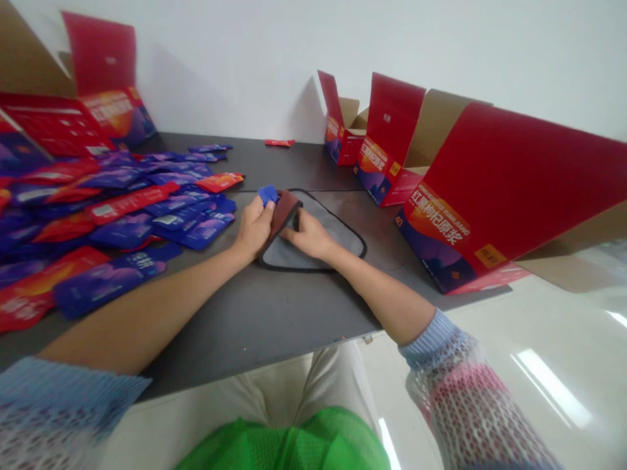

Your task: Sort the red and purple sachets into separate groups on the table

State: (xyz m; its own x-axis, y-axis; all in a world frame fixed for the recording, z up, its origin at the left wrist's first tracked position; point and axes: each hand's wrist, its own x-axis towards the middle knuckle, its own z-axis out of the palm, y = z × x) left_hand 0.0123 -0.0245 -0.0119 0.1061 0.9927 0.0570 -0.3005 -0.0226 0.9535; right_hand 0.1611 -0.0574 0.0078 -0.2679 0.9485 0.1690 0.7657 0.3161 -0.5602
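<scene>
A grey flat pad [327, 236] with black edging and a reddish-brown underside lies on the dark table, its left part folded up between my hands. My left hand [255, 225] is closed at the raised edge. A small piece of blue material [268, 194] pokes out above its fingers; I cannot make out what it is. My right hand [309, 235] is closed on the lifted edge of the pad from the right, its fingertips partly hidden by the fold.
Blue and red pouches [122, 215] lie heaped on the left. One red pouch [279, 142] lies near the wall. Open red cartons [470, 202] line the right side, and another red carton [110, 98] stands back left. The table's front edge [294, 352] is above my lap.
</scene>
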